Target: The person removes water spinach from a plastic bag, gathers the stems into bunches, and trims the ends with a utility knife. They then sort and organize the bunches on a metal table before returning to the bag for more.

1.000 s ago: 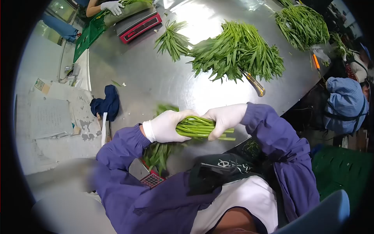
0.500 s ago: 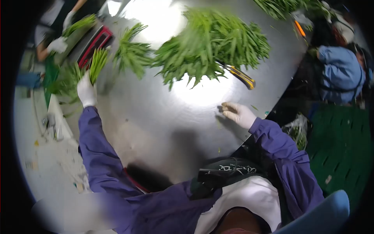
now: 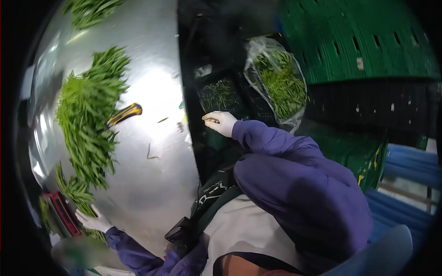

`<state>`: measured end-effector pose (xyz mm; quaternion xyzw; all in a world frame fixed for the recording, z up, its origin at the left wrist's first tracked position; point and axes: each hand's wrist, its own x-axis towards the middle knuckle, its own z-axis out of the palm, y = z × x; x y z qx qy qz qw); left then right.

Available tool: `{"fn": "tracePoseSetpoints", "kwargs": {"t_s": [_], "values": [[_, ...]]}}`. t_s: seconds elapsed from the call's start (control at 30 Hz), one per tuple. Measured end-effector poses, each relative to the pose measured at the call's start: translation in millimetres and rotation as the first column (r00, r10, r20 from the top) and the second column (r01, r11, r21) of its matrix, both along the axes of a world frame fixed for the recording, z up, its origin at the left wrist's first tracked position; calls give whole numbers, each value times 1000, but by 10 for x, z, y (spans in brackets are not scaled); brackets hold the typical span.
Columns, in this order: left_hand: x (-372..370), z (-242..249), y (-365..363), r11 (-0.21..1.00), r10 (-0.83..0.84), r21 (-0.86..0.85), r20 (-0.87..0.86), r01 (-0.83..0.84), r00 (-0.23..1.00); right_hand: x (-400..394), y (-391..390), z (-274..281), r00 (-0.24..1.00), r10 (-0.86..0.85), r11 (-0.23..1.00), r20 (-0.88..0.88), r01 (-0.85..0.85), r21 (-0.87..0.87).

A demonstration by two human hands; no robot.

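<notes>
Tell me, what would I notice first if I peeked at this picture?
Probably the big heap of green leafy stalks lying on the shiny metal table, with a yellow-handled knife poking out beside it. Then the purple sleeves and white gloves: the left hand rests on a small bunch by the table's near edge, and the right hand reaches toward a dark crate past the table.

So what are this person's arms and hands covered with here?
Both hands wear thin white disposable gloves: the left hand at the lower left, the right hand near the middle. Both arms are in loose purple long sleeves gathered at the wrist, over a white top with a dark strap bearing white lettering.
</notes>
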<state>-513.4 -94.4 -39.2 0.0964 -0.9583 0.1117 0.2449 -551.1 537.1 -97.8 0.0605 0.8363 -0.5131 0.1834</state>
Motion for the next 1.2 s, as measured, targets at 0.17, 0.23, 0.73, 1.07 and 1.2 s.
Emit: {"fn": "tracePoseSetpoints", "kwargs": {"t_s": [0.17, 0.23, 0.73, 1.07, 1.2], "values": [[-607, 352, 2974, 663, -498, 632, -28, 401, 867, 501, 1224, -479, 948, -314, 949, -43, 315, 17], [-689, 304, 4176, 301, -640, 897, -62, 325, 766, 691, 1741, -684, 875, -478, 875, 78, 482, -44], [-1042, -2548, 9471, -113, -798, 589, 425, -800, 427, 568, 4746, -2512, 203, -948, 154, 243, 966, -208], [-734, -3416, 10044, -99, -392, 644, 676, -759, 624, 474, 4858, -2943, 357, -917, 347, -179, 934, 86], [-684, -3651, 10063, -40, -304, 668, 700, -743, 646, 499, 4718, -2734, 296, -920, 305, -258, 952, 2]]}}
